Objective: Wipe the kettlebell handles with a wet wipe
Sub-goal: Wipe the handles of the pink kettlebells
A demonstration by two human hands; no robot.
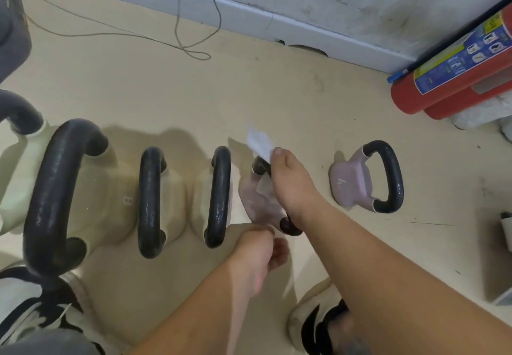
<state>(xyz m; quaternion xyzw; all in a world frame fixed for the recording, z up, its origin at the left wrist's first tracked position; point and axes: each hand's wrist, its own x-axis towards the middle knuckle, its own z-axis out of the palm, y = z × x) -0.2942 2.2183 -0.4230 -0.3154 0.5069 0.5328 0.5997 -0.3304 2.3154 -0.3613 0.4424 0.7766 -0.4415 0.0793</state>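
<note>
The right hand [293, 185] is closed around the black handle [261, 165] of a pink kettlebell [259, 202] standing on the floor [277, 88], pressing a white wet wipe [260, 141] against it. The left hand [256, 255] hovers near the handle's lower end, blurred; its finger state cannot be determined. A second pink kettlebell [352, 177] stands apart to the right.

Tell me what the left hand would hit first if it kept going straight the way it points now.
Probably the near end of the black handle on the pink kettlebell that the right hand grips with the wipe. The left hand is blurred and depth is unclear, so it might pass just short of it.
</note>
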